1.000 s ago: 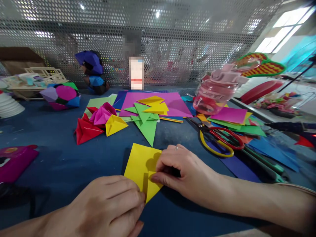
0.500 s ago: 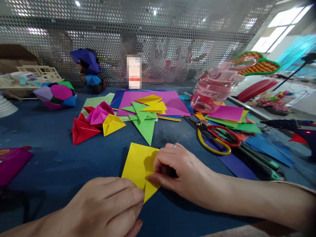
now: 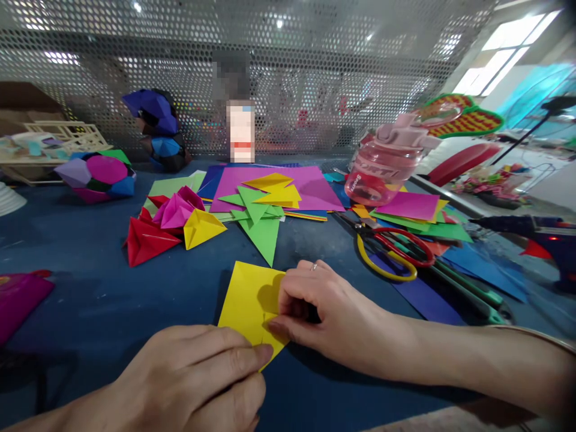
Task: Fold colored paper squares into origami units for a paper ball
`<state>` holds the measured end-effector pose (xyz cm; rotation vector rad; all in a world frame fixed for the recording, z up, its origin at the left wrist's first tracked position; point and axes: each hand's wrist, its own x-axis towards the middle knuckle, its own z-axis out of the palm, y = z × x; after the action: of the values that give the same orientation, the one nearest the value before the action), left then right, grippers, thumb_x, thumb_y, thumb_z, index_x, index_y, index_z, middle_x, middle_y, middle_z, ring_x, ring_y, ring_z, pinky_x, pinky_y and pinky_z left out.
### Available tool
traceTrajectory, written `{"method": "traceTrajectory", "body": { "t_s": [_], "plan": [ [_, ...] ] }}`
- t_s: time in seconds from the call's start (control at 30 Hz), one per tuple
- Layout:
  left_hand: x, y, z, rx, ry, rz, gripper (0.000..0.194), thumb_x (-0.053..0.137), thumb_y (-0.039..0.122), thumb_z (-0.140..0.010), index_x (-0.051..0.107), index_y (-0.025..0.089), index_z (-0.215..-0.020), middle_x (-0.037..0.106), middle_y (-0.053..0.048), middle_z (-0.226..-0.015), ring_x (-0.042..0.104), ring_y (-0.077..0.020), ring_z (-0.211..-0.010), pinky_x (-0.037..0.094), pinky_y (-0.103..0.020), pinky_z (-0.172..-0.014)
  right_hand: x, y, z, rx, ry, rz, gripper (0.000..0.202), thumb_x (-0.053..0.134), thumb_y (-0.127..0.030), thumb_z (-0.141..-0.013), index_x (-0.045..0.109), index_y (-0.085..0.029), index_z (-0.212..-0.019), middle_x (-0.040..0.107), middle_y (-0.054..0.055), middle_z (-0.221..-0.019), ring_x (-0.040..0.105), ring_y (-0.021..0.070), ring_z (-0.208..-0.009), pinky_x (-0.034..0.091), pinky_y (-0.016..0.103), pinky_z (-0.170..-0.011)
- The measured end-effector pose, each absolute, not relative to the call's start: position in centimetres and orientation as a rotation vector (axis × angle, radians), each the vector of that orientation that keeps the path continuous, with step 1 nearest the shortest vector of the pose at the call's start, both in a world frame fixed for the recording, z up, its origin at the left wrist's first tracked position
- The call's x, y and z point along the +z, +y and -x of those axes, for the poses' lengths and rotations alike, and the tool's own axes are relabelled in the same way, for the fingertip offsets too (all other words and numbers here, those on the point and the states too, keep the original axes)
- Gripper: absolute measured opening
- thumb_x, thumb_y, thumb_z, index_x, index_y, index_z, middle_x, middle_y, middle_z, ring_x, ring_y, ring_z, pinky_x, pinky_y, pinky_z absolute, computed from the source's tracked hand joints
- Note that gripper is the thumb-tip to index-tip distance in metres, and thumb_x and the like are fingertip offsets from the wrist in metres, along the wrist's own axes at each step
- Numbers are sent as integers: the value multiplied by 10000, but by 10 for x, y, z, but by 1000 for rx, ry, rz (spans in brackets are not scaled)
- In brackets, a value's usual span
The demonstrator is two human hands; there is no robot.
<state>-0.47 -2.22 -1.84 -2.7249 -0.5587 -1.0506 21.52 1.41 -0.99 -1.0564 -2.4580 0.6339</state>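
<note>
A square of yellow paper [image 3: 246, 294] lies on the blue table in front of me, with folds meeting near its lower right corner. My left hand [image 3: 198, 375] covers its lower left edge, fingers together and pressed onto the folded part; the thumb is mostly hidden beneath. Bent into a pinch, my right hand [image 3: 321, 309] grips the paper's right edge between thumb and forefinger, with a ring on one finger. Just beyond the sheet are green folded pieces [image 3: 258, 234], and further left stands a small yellow folded piece [image 3: 202, 228].
Red folded pieces [image 3: 150, 240] and a pink one [image 3: 179, 207] sit to the left. Scissors [image 3: 396, 252], a green-handled cutter [image 3: 472, 288] and coloured paper lie to the right. A pink bottle [image 3: 382, 162] and a glue gun [image 3: 540, 240] stand behind. A purple packet [image 3: 24, 300] is far left.
My left fingers have slid slightly right along the folded lower edge of the yellow paper. The right hand keeps its pinch. The whole view has shifted a little.
</note>
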Motion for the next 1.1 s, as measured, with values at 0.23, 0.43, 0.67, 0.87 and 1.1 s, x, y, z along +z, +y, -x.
{"method": "traceTrajectory", "body": {
  "t_s": [0.23, 0.43, 0.67, 0.87, 1.1],
  "plan": [
    [-28, -20, 9, -969, -563, 2806, 333, 383, 271, -1021, 708, 212, -974, 766, 52, -881, 670, -113, -709, 516, -252, -661, -9, 13, -216, 617, -2462, 1067, 222, 713, -245, -841, 530, -183, -731, 584, -57, -720, 489, 122, -740, 296, 289, -698],
    [-27, -20, 7, -984, -649, 2885, 294, 427, 285, -999, 711, 209, -989, 746, 18, -886, 659, -127, -753, 524, -246, -702, -5, 13, -214, 616, -2488, 1087, 183, 700, -211, -838, 545, -181, -745, 593, -45, -747, 489, 126, -742, 304, 292, -693],
    [-25, -18, 7, -980, -644, 2929, 269, 451, 277, -988, 709, 201, -993, 739, 5, -887, 653, -136, -767, 519, -254, -708, -5, 8, -218, 662, -2423, 1150, 239, 764, -300, -795, 579, -193, -904, 622, -22, -866, 505, 161, -824, 337, 316, -763],
    [-28, -17, 6, -988, -649, 2919, 258, 460, 280, -991, 710, 221, -1004, 747, 24, -881, 657, -129, -773, 513, -255, -701, -5, 5, -221, 662, -2409, 1204, 324, 753, -284, -793, 561, -203, -1040, 625, -3, -998, 506, 190, -917, 347, 362, -849],
    [-28, -18, 7, -992, -646, 2923, 237, 487, 275, -979, 716, 218, -958, 757, 35, -897, 665, -125, -784, 518, -246, -703, -6, 8, -230, 729, -2402, 1159, 308, 658, -137, -837, 545, -216, -1113, 618, 22, -1045, 508, 201, -963, 364, 373, -875]
  ]
}}
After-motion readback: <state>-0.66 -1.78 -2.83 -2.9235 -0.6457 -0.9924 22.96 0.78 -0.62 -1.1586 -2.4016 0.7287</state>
